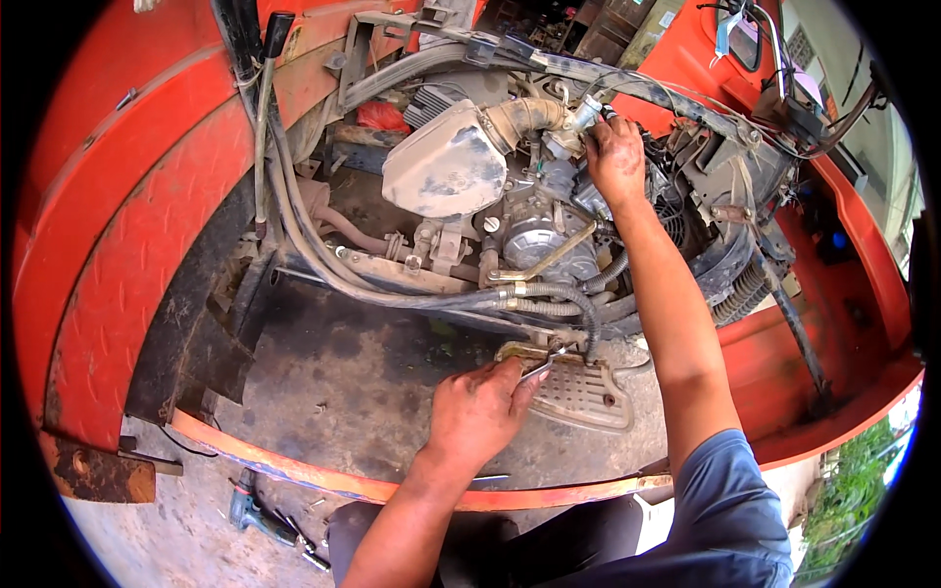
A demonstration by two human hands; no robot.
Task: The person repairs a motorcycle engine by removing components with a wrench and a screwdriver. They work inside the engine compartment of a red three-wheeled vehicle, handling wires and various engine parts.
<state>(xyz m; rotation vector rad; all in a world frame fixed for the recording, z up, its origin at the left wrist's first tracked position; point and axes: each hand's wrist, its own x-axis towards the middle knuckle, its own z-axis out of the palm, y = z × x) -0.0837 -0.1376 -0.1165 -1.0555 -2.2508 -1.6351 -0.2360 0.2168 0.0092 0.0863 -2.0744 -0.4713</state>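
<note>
The left hand [477,412] has its thumb and fingers clamped on a small metal wrench [541,370], whose far end is over the upper edge of a dirty foot plate [606,404] with rows of holes. The right hand [618,157] reaches over the engine [549,240], its fingers bent at a silver metal part [587,114]; I cannot tell whether they are clamped on it, since the hand hides the contact.

The silver part sits at the end of a dusty brown hose [524,122], which joins a dirt-stained pale box [446,162] to the left of the engine. Behind that box is a crumpled red bag [382,117]. A long lever [263,137] with a black handle stands farther left, beside the red body panel [147,225]. On the floor at the lower left lies 1 power drill [257,512], near a few metal tools [299,537].
</note>
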